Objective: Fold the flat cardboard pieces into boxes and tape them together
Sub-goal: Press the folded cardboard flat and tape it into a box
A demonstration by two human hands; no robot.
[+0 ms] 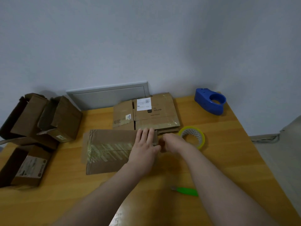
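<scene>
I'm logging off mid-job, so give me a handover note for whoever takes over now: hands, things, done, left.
Left hand: flat, pressing the right end of the taped brown cardboard box in the middle.
Right hand: at the same end, fingers curled; blurred, grip unclear.
Yellow-rimmed clear tape roll lies just right of the hands; green-handled cutter nearer the person; blue plastic tape dispenser at the far right corner.
Done: three open brown boxes stand at left.
Left: close this box's end; the flat cardboard stack behind it is not yet folded.
</scene>
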